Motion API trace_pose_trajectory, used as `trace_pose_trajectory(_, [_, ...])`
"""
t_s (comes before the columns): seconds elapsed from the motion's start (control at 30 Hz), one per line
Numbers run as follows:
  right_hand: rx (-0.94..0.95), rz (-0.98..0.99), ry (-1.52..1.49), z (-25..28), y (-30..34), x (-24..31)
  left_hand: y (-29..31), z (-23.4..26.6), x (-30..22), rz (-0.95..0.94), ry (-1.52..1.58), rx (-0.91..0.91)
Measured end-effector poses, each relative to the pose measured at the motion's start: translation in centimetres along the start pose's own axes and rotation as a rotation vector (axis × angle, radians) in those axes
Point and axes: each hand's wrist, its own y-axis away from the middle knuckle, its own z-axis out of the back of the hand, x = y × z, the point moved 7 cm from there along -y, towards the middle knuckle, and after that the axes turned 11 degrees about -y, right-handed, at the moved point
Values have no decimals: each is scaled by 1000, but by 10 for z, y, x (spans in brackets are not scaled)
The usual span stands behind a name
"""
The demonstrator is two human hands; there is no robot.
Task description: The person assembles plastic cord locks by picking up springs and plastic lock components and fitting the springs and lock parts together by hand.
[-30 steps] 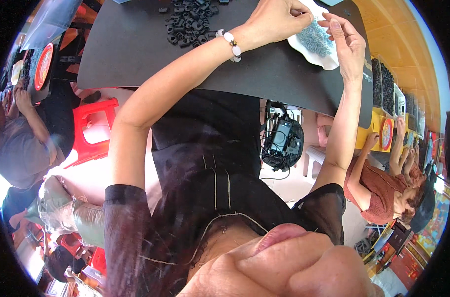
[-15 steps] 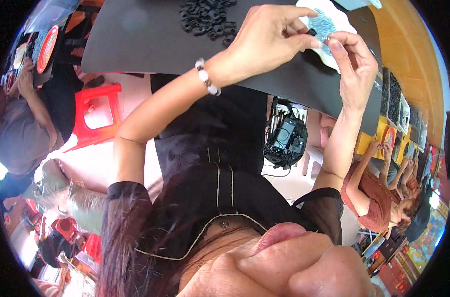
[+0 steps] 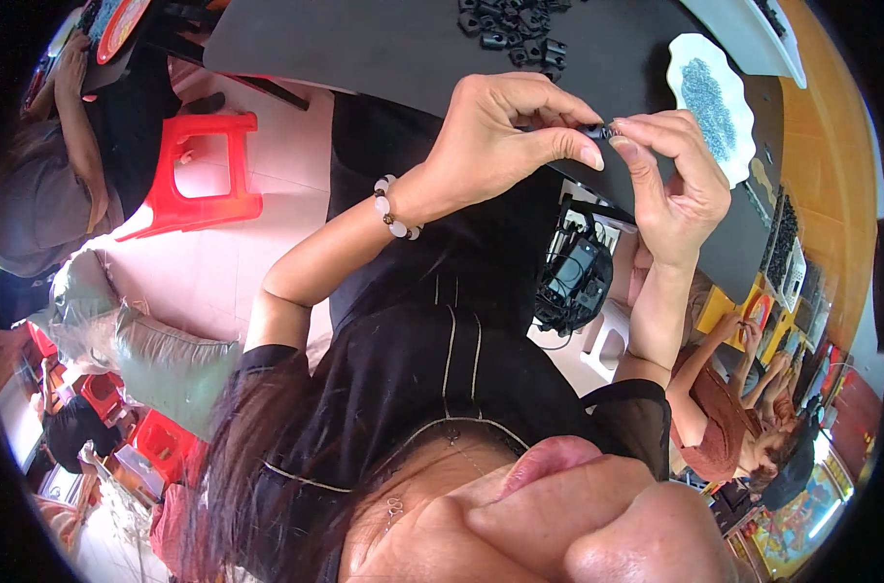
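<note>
My left hand (image 3: 510, 136), with a beaded bracelet on its wrist, pinches a small black plastic part (image 3: 591, 129) between thumb and fingers. Against its end, my right hand (image 3: 680, 180) grips a tiny silvery piece (image 3: 613, 132) that looks like a coil spring. The two sets of fingertips almost meet, partly hiding both pieces. They are above the near edge of the dark table (image 3: 364, 49). To the right of my right hand stands a white scalloped plate (image 3: 683, 58) holding a heap of small silvery pieces (image 3: 706, 107). Farther off, several loose black parts (image 3: 520, 29) lie in a pile.
A white tray (image 3: 787, 58) is at the table's far right. A black bag (image 3: 573, 277) with cables hangs below the edge. Red plastic stools (image 3: 213, 209) stand on the left. Other people sit at work on both sides, one in a brown top (image 3: 709, 418) at right.
Both hands have come away from over the white plate, nearer to my body, and their fingertips have drawn together. The view has shifted, so the plate and black pile appear farther right.
</note>
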Motion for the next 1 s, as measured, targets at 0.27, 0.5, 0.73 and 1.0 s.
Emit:
trace_pose_trajectory(0.27, [76,53,56,-27,7,10,17,13,10,194,212,3])
trace_pose_trajectory(0.5, [73,85,-7,-40,3,5,31,16,12,276,409,-9])
trace_pose_trajectory(0.73, [145,-190,85,-29,-21,-21,30,26,10,265,323,-24])
trace_pose_trajectory(1.0, [174,-251,358,-11,-75,-93,21,37,1,98,93,-114])
